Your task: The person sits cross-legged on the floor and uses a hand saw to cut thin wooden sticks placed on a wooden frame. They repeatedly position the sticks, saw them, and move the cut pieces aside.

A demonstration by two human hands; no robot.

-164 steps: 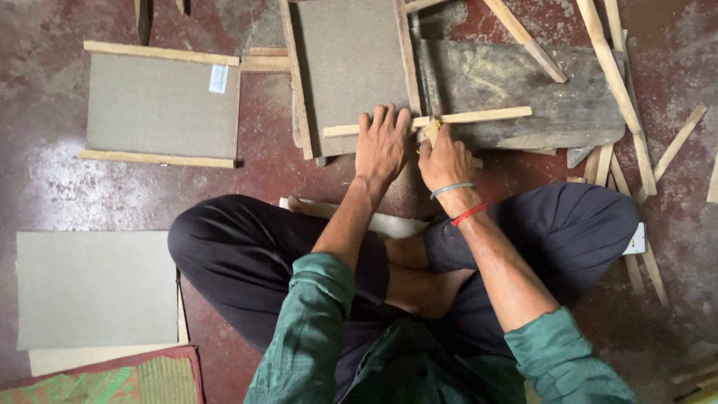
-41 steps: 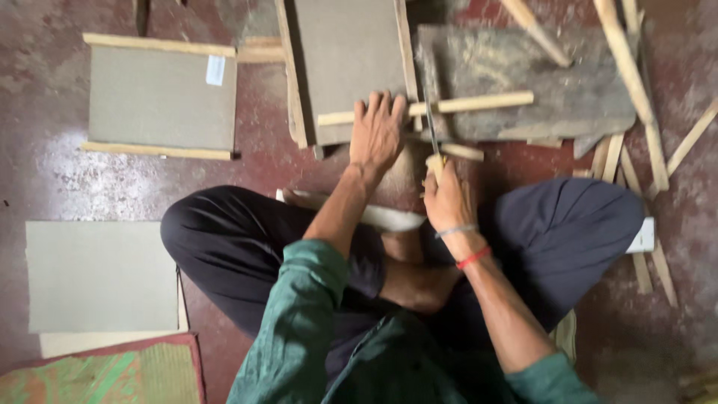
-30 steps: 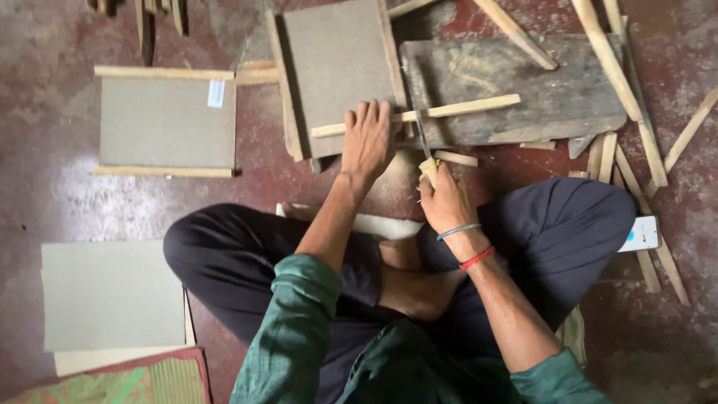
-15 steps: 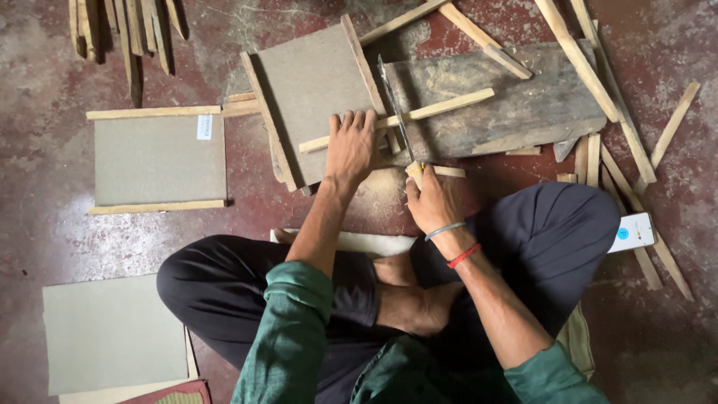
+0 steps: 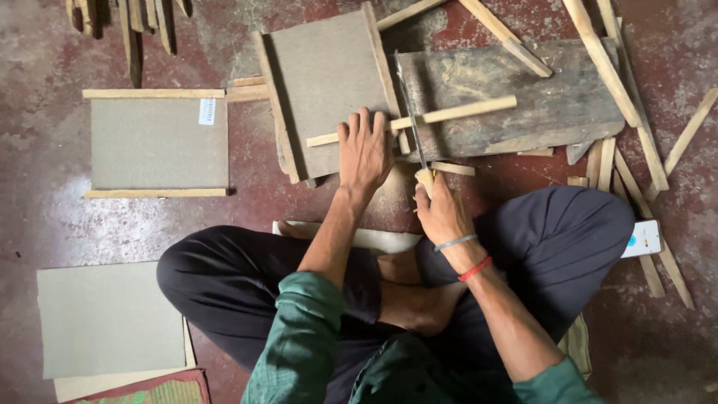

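Note:
I sit cross-legged on the floor. My left hand (image 5: 364, 148) lies flat with spread fingers on a thin wooden strip (image 5: 464, 111) laid across a grey board with wooden edge strips (image 5: 323, 75) and a worn dark plank (image 5: 523, 97). My right hand (image 5: 441, 209) is closed around the pale handle of a small saw (image 5: 410, 112), whose thin blade runs away from me and crosses the strip just right of my left hand. A short cut piece of strip (image 5: 452, 168) lies beside the saw handle.
Another grey board framed by two wood strips (image 5: 158, 142) lies to the left, with flat grey sheets (image 5: 105, 318) at lower left. Loose wooden strips (image 5: 621, 82) are scattered at right and top left. A small white card (image 5: 643, 238) rests by my right knee.
The view has shifted, so the boards sit lower in frame. My right hand and the saw have drawn back toward me compared with 5.5 s ago; my left hand stays pressed on the strip.

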